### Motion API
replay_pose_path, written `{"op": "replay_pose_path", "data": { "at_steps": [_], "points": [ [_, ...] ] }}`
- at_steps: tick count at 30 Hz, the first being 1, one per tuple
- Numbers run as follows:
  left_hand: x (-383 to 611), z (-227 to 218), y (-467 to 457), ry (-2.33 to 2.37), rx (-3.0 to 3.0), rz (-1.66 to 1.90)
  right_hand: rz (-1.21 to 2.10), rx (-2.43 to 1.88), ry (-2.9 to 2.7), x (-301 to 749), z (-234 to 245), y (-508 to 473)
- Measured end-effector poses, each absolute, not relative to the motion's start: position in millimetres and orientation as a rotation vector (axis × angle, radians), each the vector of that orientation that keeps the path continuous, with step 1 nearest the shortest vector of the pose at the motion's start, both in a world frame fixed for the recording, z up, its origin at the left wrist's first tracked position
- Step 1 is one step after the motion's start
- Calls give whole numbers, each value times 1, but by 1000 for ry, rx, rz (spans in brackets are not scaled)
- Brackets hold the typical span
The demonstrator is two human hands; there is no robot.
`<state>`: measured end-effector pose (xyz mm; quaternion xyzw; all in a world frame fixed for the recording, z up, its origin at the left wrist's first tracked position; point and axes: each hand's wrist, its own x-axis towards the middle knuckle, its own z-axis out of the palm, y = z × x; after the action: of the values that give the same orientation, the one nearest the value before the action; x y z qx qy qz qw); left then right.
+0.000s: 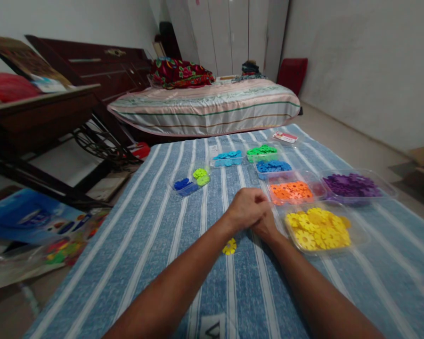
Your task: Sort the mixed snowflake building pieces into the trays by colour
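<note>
My left hand (246, 207) and my right hand (266, 225) are pressed together over the blue striped cloth (162, 245), fingers curled closed; whatever is between them is hidden. A yellow flower-shaped plastic disc (229, 246) lies on the cloth just below my left wrist. Right beside my right hand stands a clear tray of yellow discs (318, 229). Behind the hands is a tray of orange discs (291, 191).
More clear trays hold purple discs (351, 184), dark blue discs (273, 166), green discs (261, 151), light blue discs (228, 156) and a blue and lime mix (191, 181). A striped mattress (205, 106) lies beyond. A dark wooden table (42, 117) stands at left, a plastic bag (28, 235) beneath it.
</note>
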<state>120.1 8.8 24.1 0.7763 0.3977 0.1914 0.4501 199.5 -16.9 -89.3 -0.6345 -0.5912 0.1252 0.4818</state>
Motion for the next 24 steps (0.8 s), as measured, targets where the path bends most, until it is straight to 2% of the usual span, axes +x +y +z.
{"op": "replay_pose_path", "data": {
  "at_steps": [4,11,15,19,24],
  "points": [
    [59,14,8,1227,1957,512,413,-1496,-1557,200,-76,-21],
    [17,6,-20,1195,2334,-40,458,-1480,-1553,201,-72,-21],
    [26,5,-26,1147,2396,-186,471,-1483,-1545,201,-74,-21],
    [32,4,-22,1179,2294,-235,475,-1483,-1544,201,-73,-21],
    [25,0,-11,1114,1857,-121,459,-1484,-1535,200,-72,-20]
  ]
}}
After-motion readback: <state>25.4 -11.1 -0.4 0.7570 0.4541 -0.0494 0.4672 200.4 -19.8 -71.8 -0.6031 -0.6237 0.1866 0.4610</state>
